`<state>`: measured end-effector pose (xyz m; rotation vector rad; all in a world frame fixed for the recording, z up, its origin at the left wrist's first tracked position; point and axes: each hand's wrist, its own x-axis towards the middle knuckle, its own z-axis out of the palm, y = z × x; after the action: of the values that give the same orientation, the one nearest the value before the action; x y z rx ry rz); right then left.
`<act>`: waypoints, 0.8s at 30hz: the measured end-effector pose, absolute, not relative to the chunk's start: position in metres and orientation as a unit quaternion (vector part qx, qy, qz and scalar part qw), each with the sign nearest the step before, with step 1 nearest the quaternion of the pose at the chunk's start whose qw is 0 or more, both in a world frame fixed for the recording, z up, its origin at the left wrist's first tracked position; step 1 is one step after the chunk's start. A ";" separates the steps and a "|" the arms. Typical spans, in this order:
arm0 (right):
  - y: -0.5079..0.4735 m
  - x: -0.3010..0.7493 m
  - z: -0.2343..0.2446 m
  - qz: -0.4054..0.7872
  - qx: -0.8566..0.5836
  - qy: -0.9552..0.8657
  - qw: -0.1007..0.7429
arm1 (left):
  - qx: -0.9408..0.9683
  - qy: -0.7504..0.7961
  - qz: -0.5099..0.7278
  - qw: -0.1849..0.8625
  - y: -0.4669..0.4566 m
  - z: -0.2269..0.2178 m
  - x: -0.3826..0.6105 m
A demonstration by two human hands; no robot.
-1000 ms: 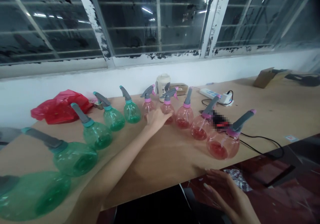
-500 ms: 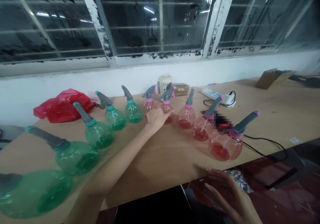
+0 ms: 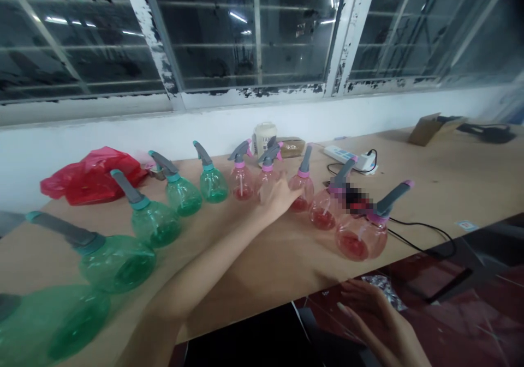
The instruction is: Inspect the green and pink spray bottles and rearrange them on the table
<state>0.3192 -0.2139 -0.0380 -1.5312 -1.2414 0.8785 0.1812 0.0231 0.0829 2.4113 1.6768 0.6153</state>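
Observation:
A curved row of spray bottles stands on the wooden table [image 3: 266, 258]: several green ones [image 3: 153, 222] on the left and several pink ones [image 3: 360, 239] on the right. My left hand [image 3: 279, 198] reaches across the table with its fingers stretched out. Its fingertips rest against the base of the third pink bottle [image 3: 303, 188], and the second pink bottle [image 3: 267, 175] is just behind it. My right hand [image 3: 370, 318] hovers below the table's front edge. It is open, its fingers are loosely spread, and it holds nothing.
A red plastic bag [image 3: 90, 179] lies at the back left. A white cup [image 3: 265, 135], a power strip [image 3: 347, 157] and a cardboard box [image 3: 429, 128] sit by the wall. A black cable [image 3: 429, 229] runs near the front right edge. Crinkled plastic [image 3: 383, 288] lies by my right hand.
My left hand has slid right from the second pink bottle to the third. My right hand stays low and has shifted little.

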 end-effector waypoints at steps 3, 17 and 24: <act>-0.216 0.326 -0.036 0.352 -0.634 -0.515 0.456 | 0.801 0.560 0.199 0.072 0.029 0.080 0.193; -0.203 0.327 -0.035 0.315 -0.609 -0.554 0.472 | 0.808 0.562 0.175 0.002 0.008 0.075 0.179; -0.192 0.322 -0.019 0.295 -0.609 -0.589 0.443 | 0.813 0.563 0.148 0.004 -0.023 0.084 0.141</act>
<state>0.3224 -0.1923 -0.0191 -1.5101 -1.4611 0.7309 0.1408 -0.0232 0.0838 2.5491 1.7629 0.4644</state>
